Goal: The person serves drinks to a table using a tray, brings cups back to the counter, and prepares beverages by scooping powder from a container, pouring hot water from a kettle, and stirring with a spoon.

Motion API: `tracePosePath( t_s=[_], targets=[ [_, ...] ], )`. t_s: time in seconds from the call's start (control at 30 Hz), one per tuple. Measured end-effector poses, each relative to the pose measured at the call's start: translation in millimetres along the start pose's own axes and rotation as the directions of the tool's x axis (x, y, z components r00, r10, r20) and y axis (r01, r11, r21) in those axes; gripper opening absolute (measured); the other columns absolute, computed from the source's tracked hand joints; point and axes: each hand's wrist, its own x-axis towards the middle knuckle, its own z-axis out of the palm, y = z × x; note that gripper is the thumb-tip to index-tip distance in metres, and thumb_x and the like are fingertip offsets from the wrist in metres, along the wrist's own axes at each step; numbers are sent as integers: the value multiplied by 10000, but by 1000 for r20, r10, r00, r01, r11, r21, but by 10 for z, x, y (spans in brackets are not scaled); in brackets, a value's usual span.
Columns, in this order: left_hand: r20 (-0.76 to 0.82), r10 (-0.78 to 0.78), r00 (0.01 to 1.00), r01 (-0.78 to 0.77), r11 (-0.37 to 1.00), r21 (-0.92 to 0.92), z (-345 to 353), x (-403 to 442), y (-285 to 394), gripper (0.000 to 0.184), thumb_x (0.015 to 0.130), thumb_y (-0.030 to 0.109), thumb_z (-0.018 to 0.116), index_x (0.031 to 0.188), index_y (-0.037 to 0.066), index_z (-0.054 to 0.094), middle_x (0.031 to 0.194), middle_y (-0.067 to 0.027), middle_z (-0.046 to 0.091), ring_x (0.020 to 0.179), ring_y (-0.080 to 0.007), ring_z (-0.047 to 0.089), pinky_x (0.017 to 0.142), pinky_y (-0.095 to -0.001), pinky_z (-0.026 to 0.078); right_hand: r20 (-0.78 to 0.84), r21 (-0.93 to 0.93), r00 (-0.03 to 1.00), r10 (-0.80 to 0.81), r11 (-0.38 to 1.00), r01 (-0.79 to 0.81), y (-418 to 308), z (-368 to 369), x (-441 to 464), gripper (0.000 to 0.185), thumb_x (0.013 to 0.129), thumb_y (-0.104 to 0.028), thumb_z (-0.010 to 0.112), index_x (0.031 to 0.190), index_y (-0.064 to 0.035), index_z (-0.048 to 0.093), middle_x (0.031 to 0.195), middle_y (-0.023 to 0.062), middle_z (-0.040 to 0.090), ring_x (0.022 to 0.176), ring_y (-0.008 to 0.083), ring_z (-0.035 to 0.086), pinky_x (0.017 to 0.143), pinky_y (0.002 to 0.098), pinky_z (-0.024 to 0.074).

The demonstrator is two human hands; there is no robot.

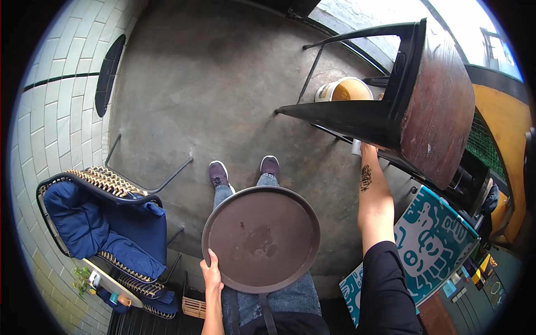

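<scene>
A round, dark brown serving tray (262, 240) with a raised rim is held level in front of my legs. My left hand (211, 271) is closed on its left edge, the thumb over the rim. Wet-looking dark patches mark the tray's surface. My right arm stretches forward to the right, and my right hand (368, 148) is mostly hidden behind the black stool (335, 120) with a worn wooden seat (438, 106). A small white object (356, 147) shows beside that hand; whether the fingers hold it I cannot tell.
A white bucket (346, 89) with a yellowish inside stands beyond the stool. To my left is a woven chair with blue cushions (106, 223), against a white brick wall (61, 123). A teal patterned box-like panel (430, 240) lies at right. Grey concrete floor (206, 95) stretches ahead.
</scene>
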Motion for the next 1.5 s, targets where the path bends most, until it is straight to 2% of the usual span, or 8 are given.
tracePosePath(
  t_s=[0.57, 0.63, 1.03, 1.13, 1.23, 1.3, 1.37, 1.5],
  targets=[
    [-3, 27, 1000, -27, 999, 36, -124, 27, -60, 816, 922, 571, 628, 1346, -66, 343, 1346, -241, 486, 1229, -300, 522, 1032, -434, 451, -27, -71, 998, -59, 996, 57, -141, -74, -73, 313, 1039, -304, 453, 823, -96, 543, 639, -7, 484, 449, 107, 401, 403, 287, 313],
    [-33, 72, 997, -71, 997, 36, -114, 37, -86, 742, 929, 568, 620, 1245, -63, 391, 1193, -203, 554, 1083, -242, 572, 935, -393, 503, -36, -84, 997, -69, 994, 66, -184, -93, -62, 312, 1038, -302, 454, 821, -95, 543, 639, -6, 485, 449, 108, 404, 403, 287, 314],
    [11, 74, 997, -74, 997, -4, -180, 75, -144, 804, 931, 567, 617, 1333, -77, 353, 1269, -226, 532, 1147, -277, 574, 967, -407, 502, -50, -105, 992, -120, 988, 114, -182, -183, -287, 310, 1032, -292, 464, 809, -92, 546, 636, -4, 491, 449, 109, 419, 398, 289, 317],
    [77, 192, 978, -192, 981, -13, -216, 83, -47, 608, 965, 530, 593, 1104, -61, 604, 1024, -132, 655, 934, -197, 628, 830, -352, 536, -45, -57, 988, -146, 988, 143, 18, -178, -549, 310, 1031, -290, 467, 806, -92, 546, 635, -3, 493, 450, 110, 423, 397, 290, 318],
    [53, 239, 970, -240, 971, 22, -237, 119, 103, 556, 987, 500, 576, 1005, -47, 677, 948, -98, 687, 858, -169, 642, 776, -340, 544, 17, 115, 960, -279, 955, 275, 310, -278, -976, 343, 1043, -339, 468, 777, -125, 503, 642, -26, 461, 454, 86, 396, 394, 253, 310],
    [115, 272, 956, -281, 957, 73, -284, 121, 293, 561, 994, 494, 566, 1021, -56, 673, 960, -105, 696, 856, -165, 646, 766, -333, 543, -36, 102, 939, -342, 933, 344, 564, -370, -1189, 348, 1012, -309, 538, 902, 9, 623, 692, 9, 525, 617, 108, 458, 565, 332, 401],
    [247, 312, 917, -340, 937, 82, -305, 133, 443, 562, 998, 490, 559, 1021, -59, 675, 944, -101, 701, 830, -166, 649, 755, -333, 545, -59, 207, 883, -465, 860, 466, 612, -469, -1972, 352, 1029, -378, 533, 784, -126, 515, 660, -46, 466, 513, 56, 404, 450, 247, 311],
    [295, 344, 891, -409, 892, 193, -288, -8, 783, 567, 1003, 492, 550, 1019, -61, 676, 927, -107, 702, 817, -159, 646, 733, -332, 545, -12, 385, 895, -447, 824, 416, 840, -888, -3381, 328, 1012, -285, 589, 741, -120, 504, 637, -67, 432, 532, 45, 373, 472, 241, 293]
  ],
)
